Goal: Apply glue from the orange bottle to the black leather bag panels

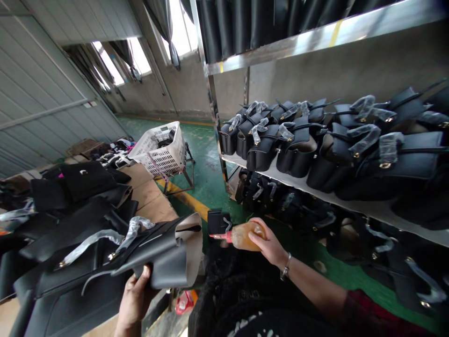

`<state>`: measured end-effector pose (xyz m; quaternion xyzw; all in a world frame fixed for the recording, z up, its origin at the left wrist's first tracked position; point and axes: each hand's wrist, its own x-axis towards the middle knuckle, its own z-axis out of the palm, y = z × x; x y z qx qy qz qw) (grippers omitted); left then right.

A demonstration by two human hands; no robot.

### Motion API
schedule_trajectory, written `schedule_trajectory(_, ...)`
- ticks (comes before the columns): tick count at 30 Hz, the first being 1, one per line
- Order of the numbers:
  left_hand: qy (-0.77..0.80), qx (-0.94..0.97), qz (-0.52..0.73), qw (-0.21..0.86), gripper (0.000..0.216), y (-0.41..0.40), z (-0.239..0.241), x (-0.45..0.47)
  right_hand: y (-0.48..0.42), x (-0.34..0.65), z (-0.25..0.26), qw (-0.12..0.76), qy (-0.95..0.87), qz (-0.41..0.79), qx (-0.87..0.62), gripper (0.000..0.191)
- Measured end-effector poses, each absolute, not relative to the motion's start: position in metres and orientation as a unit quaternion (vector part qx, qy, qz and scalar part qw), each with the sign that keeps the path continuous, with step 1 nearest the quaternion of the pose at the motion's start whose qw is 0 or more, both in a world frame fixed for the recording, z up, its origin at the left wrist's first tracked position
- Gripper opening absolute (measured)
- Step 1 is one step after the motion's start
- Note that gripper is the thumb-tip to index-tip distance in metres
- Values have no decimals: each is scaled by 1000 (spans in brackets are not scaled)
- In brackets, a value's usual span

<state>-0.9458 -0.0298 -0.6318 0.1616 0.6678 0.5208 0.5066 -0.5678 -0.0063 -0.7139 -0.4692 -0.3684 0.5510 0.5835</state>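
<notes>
Left hand — fingers clamped on bag flap; right hand fingers wrapped round amber bottle. I judge the sideways nozzle may drip — staining leather.

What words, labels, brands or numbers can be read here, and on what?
None can be read.
White marks on the garment: cut off and blurred.
Tag on the basket: too small.
On the bottle in the right hand and the bag in the left hand: no label shows.
</notes>
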Motion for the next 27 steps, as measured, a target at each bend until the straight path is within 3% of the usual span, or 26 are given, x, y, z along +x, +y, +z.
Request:
schedule_trajectory(5,658,213,527,493,47,-34,-629,-939,12,-577,-708,576,-453,501,-460,36)
schedule_trajectory(9,663,212,520,494,51,-35,-627,-937,28,-582,-706,565,-498,478,-452,32)
schedule_trajectory(27,663,202,559,455,45,-40,-636,-942,31,-581,-723,513,-514,548,-414,29)
